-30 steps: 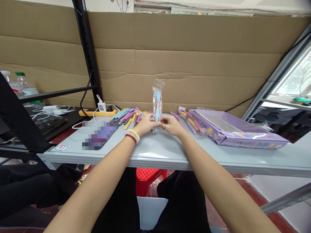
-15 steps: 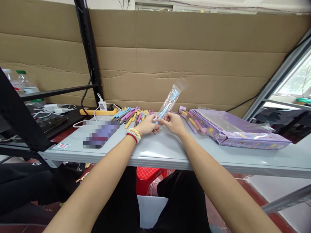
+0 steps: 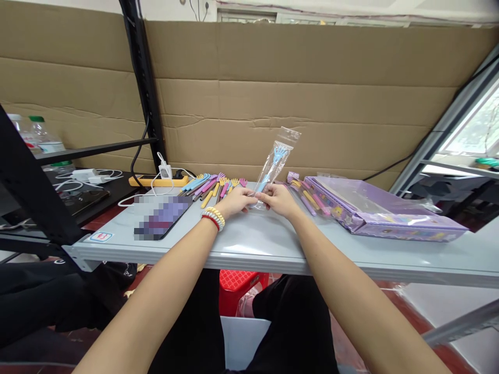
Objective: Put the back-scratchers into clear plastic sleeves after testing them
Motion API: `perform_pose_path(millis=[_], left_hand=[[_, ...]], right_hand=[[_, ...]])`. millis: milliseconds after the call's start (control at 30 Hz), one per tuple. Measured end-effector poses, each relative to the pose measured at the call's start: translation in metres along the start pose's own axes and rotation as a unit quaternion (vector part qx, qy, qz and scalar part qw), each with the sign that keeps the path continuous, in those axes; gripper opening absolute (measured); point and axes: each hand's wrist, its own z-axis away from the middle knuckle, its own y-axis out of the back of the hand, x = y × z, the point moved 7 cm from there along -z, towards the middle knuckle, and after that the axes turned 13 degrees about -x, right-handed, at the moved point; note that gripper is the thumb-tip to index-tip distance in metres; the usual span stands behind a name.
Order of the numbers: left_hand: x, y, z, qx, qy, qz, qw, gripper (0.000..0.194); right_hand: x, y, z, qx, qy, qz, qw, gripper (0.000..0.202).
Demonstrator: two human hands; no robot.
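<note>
Upright and tilted to the right, a clear plastic bag (image 3: 287,136) holds a light blue stick with a hand-shaped end (image 3: 278,154), like a small back scratcher. My left hand (image 3: 236,201) is closed at the bag's lower end, its fingers pinching the plastic. Beside it, my right hand (image 3: 278,199) pinches the same lower end between thumb and fingers. Left of my hands lies a pile of loose hand-ended sticks (image 3: 210,187) in blue, pink, purple and yellow. Just right of them are bagged sticks (image 3: 307,195) in purple, yellow and pink.
A purple box (image 3: 405,231) stands on the right of the grey table (image 3: 257,244). A phone (image 3: 166,217), blurred out, lies on the left, with a yellow power strip (image 3: 158,180) and white cables behind it. Cardboard (image 3: 312,62) walls off the back; a black post (image 3: 142,78) rises left.
The bag has turned to face me more and stands a little steeper, with the stick's hand-shaped end showing clearly. My fingers have drawn together at the bag's lower end.
</note>
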Motion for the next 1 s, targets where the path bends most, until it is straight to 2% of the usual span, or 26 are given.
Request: perform_pose_path(millis=[233, 400, 533, 633, 767, 833, 1000], left_hand=[[-0.001, 0.003, 0.001, 0.005, 0.004, 0.01, 1.0, 0.02], [-0.002, 0.008, 0.002, 0.05, 0.005, 0.016, 0.999, 0.022], [-0.004, 0.014, 0.003, 0.101, 0.003, 0.025, 0.995, 0.031], [-0.006, 0.017, 0.001, 0.116, -0.012, 0.021, 0.993, 0.031], [-0.006, 0.021, -0.001, 0.112, -0.042, -0.016, 0.993, 0.029], [-0.006, 0.02, -0.001, 0.101, -0.036, -0.027, 0.994, 0.031], [-0.003, 0.014, 0.0, 0.091, -0.025, 0.056, 0.994, 0.038]], right_hand=[[0.0, -0.005, 0.0, -0.023, -0.022, -0.067, 0.997, 0.051], [-0.002, -0.004, -0.001, -0.018, -0.003, -0.07, 0.997, 0.05], [0.002, -0.002, -0.002, -0.01, -0.006, -0.078, 0.997, 0.047], [0.001, 0.0, -0.002, 0.001, 0.004, -0.076, 0.997, 0.045], [0.0, -0.002, -0.001, -0.013, 0.005, -0.103, 0.995, 0.05], [-0.001, -0.001, -0.001, -0.013, 0.005, -0.114, 0.993, 0.052], [0.001, 0.005, 0.001, 0.03, 0.005, -0.091, 0.995, 0.051]])
